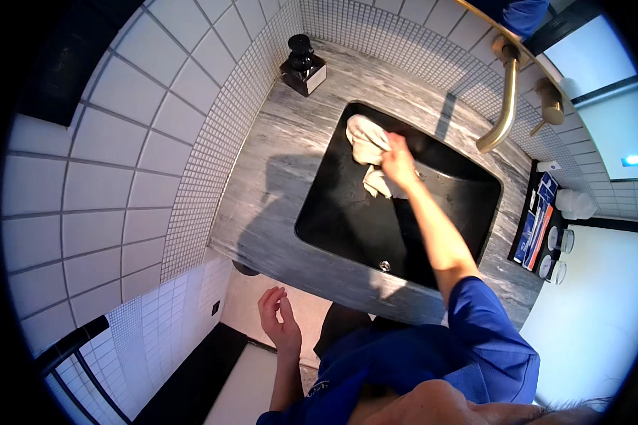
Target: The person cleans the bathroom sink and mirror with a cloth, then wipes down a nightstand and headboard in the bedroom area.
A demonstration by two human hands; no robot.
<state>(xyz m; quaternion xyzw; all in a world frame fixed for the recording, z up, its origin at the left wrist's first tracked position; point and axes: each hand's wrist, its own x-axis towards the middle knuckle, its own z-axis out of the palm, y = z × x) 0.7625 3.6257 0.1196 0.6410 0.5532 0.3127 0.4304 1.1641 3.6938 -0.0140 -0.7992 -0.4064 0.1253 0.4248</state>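
Observation:
A pale cloth (366, 141) is gripped in my right hand (399, 159) over the upper left part of a black rectangular sink basin (367, 223). Part of the cloth hangs below the hand, against the basin. My left hand (280, 319) is raised in front of the counter's near edge, its fingers loosely curled and apart, with nothing in it. A brass wall spout (505, 111) reaches out over the counter behind the basin, and a brass lever handle (551, 109) is on the wall to its right.
The basin is set in a grey veined stone counter (276, 196). At the back left corner stands a black dispenser bottle (301, 53) in a dark box. On the right, a black tray (521, 228) holds packets, with glasses (566, 241) beside it. Tiled walls (138, 95) border the counter.

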